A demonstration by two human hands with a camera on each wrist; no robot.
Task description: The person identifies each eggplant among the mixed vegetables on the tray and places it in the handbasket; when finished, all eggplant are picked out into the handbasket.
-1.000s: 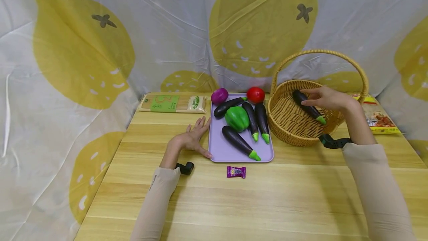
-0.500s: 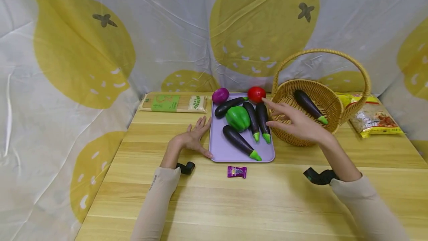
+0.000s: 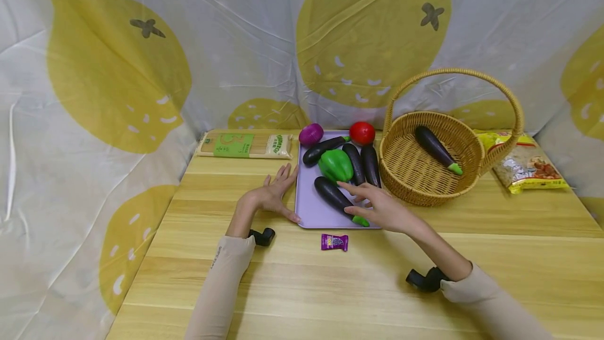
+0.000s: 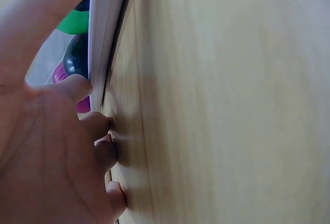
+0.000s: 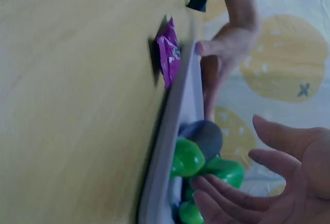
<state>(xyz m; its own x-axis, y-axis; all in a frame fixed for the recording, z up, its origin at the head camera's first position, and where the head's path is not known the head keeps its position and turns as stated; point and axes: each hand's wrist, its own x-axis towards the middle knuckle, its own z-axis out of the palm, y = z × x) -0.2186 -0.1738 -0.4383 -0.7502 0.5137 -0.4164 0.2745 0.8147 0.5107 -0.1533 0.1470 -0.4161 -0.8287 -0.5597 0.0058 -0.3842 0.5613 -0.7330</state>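
My left hand (image 3: 271, 197) rests with spread fingers against the left edge of the lilac tray (image 3: 309, 216). Over the tray's front right part hovers my right hand (image 3: 384, 208), its fingers parted around the nearest eggplant (image 3: 332, 194) without gripping it. In the right wrist view the right hand (image 5: 278, 177) shows a gap between thumb and fingers. Also on the tray lie a green bell pepper (image 3: 336, 166) and several more eggplants, one of them at the back (image 3: 323, 151). A purple onion (image 3: 311, 134) and a red tomato (image 3: 362, 133) sit at the tray's far corners.
Right of the tray stands a wicker basket (image 3: 401, 169) with a tall handle and one eggplant (image 3: 436, 147) inside. A yellow food bag (image 3: 530, 167) lies behind it. A noodle pack (image 3: 245, 145) is at the back left, a purple wrapped candy (image 3: 334, 242) in front.
My right hand has let go of an eggplant in the basket, then moved left and toward me to the front eggplant on the tray. The left hand has stayed put.
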